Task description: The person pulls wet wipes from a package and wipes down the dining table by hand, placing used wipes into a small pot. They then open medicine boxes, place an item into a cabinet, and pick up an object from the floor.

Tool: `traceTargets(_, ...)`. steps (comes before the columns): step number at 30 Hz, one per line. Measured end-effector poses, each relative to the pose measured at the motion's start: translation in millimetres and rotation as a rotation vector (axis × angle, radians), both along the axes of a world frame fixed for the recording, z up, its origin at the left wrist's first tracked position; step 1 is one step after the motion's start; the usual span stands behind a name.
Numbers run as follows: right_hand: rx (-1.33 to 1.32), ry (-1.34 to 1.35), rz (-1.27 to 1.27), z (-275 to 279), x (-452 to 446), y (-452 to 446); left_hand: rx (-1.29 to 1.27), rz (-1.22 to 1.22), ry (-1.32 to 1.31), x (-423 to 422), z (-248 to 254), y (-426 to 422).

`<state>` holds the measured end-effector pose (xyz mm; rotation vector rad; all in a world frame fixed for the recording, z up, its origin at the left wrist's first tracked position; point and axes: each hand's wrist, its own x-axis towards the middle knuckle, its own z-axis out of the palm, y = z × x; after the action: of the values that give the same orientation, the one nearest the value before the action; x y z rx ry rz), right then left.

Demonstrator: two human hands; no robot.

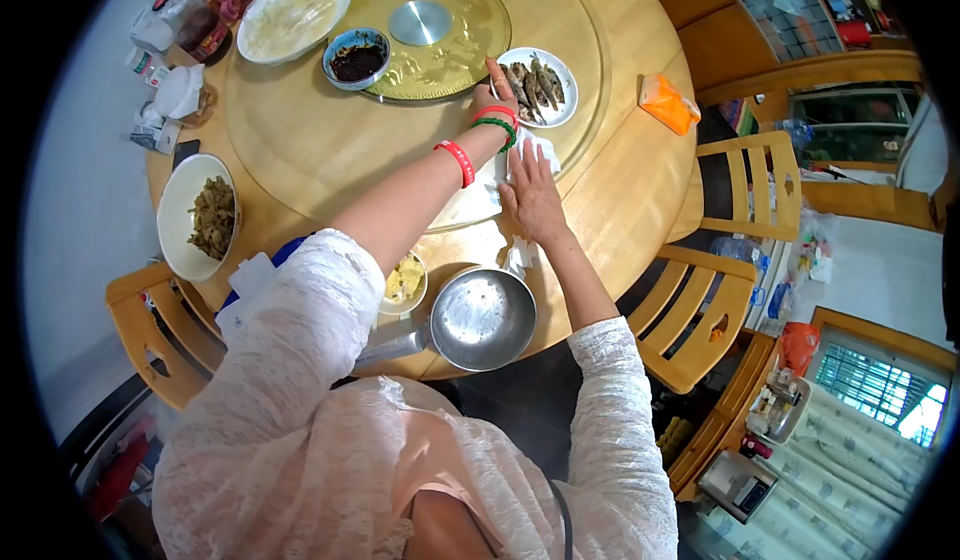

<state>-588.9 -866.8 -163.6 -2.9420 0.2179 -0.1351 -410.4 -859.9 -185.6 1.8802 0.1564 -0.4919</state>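
Note:
My left hand [493, 100], with red and green bands at the wrist, grips the left rim of a small white plate [570, 95]. Small fish [538, 85] lie on this plate. Just below the plate, my right hand [535, 198] is flat with its fingers stretched out over a crumpled white tissue or cloth [487, 200]. Nearer my body, a metal saucepan [484, 318] stands at the table edge, its handle pointing left. Beside it is a bowl of yellow food [404, 283].
The round wooden table [640, 200] has a glass turntable [450, 50] with a bowl of dark sauce [357, 59] and a large white bowl [292, 17] near it. A bowl of brown food [212, 218] is left, an orange packet [668, 105] right. Chairs [690, 310] surround the table.

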Motion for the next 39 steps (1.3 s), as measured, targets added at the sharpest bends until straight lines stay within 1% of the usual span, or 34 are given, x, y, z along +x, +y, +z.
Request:
traceTargets(1, -0.001, -0.001, 0.004, -0.3, -0.1, -5.2, 0.120, 0.010, -0.048, 0.1, 2.1, 1.0)
traceTargets(2, -0.021, 0.029, 0.017, 1.0, -1.6, -11.5, 0.158, 0.027, -0.106, -0.7, 3.8, 3.6)
traceTargets(3, -0.042, 0.055, 0.036, 1.7, -1.3, -19.9, 0.159, 0.036, -0.107, 2.8, -2.6, 7.8)
traceTargets(5, -0.079, 0.045, -0.035, -9.2, 7.4, -53.7, -0.085, -0.074, 0.072, 10.4, -32.8, 28.7)
traceTargets(6, -0.030, -0.054, -0.054, -13.8, 16.4, -72.5, -0.136, -0.046, 0.044, 10.0, -36.9, 48.1)
traceTargets(7, -0.052, -0.026, -0.122, -19.6, 27.0, -90.8, -0.187, -0.020, 0.016, 9.7, -41.1, 67.5)
traceTargets(8, -0.070, -0.097, -0.127, -34.9, 37.6, -115.0, -0.275, -0.065, 0.117, 1.7, -2.7, 101.0)
traceTargets(9, -0.102, -0.055, -0.144, -45.9, 53.4, -130.5, -0.365, -0.111, 0.216, -3.6, 26.6, 129.6)
traceTargets(10, -0.076, -0.027, -0.260, -40.7, 70.7, -116.8, -0.350, -0.107, 0.209, -3.2, 37.1, 152.7)
traceTargets(11, -0.054, 0.006, -0.375, -32.9, 88.0, -95.1, -0.403, -0.094, 0.247, -1.0, 44.5, 175.2)
traceTargets(12, -0.017, -0.073, -0.250, -43.0, 95.6, -71.1, -0.459, -0.083, 0.284, 3.5, 49.8, 195.2)
traceTargets(13, 0.016, -0.156, -0.127, -51.5, 101.0, -42.9, -0.453, -0.084, 0.274, 10.4, 54.2, 212.7)
traceTargets(15, 0.048, -0.115, 0.041, -23.8, 99.5, 22.0, -0.462, -0.011, 0.280, 25.7, 58.8, 248.2)
traceTargets(16, 0.081, -0.152, 0.055, -26.4, 103.2, 29.7, -0.444, -0.024, 0.282, 35.6, 52.5, 263.3)
traceTargets(18, 0.113, -0.203, 0.073, -31.4, 132.3, 28.4, -0.455, 0.078, 0.161, 58.0, 37.2, 283.2)
traceTargets(19, 0.160, -0.189, 0.074, -35.5, 155.8, 21.1, -0.450, 0.073, 0.155, 63.8, 39.7, 289.4)
traceTargets(21, 0.221, -0.174, 0.093, -42.8, 213.3, 9.0, -0.435, 0.199, 0.142, 78.1, 49.6, 296.3)
traceTargets(23, 0.244, -0.178, 0.106, -48.2, 258.9, 12.4, -0.409, 0.175, 0.113, 88.2, 53.0, 300.2)
traceTargets(25, 0.397, -0.093, 0.233, -46.3, 292.9, 19.4, -0.468, 0.193, 0.120, 99.7, 51.2, 302.5)
traceTargets(26, 0.306, -0.020, 0.251, -46.8, 304.3, 24.9, -0.469, 0.196, 0.110, 105.4, 49.8, 303.2)
traceTargets(29, 0.239, 0.019, 0.296, -38.1, 302.6, 38.4, -0.440, 0.175, 0.151, 119.4, 45.6, 307.1)
traceTargets(31, 0.253, 0.020, 0.291, -36.2, 292.3, 47.5, -0.469, 0.125, 0.134, 121.0, 41.7, 309.0)
traceTargets(33, 0.347, -0.061, 0.281, -34.2, 277.2, 61.2, -0.464, 0.089, 0.159, 120.7, 41.5, 313.9)
traceTargets(34, 0.484, -0.016, 0.241, -12.4, 259.8, 72.2, -0.440, 0.090, 0.150, 118.8, 42.3, 315.5)
traceTargets(35, 0.376, -0.082, 0.271, -12.1, 246.5, 83.8, -0.416, 0.091, 0.139, 118.7, 41.9, 317.3)
traceTargets(36, 0.361, -0.125, 0.286, -16.0, 234.9, 96.1, -0.418, 0.136, 0.136, 121.6, 28.4, 321.3)
traceTargets(37, 0.346, -0.169, 0.302, -21.5, 223.0, 107.8, -0.420, 0.134, 0.141, 120.9, 30.4, 324.4)
traceTargets(39, 0.221, -0.130, 0.330, -25.1, 190.3, 128.1, -0.346, 0.095, 0.171, 111.6, 37.3, 332.9)
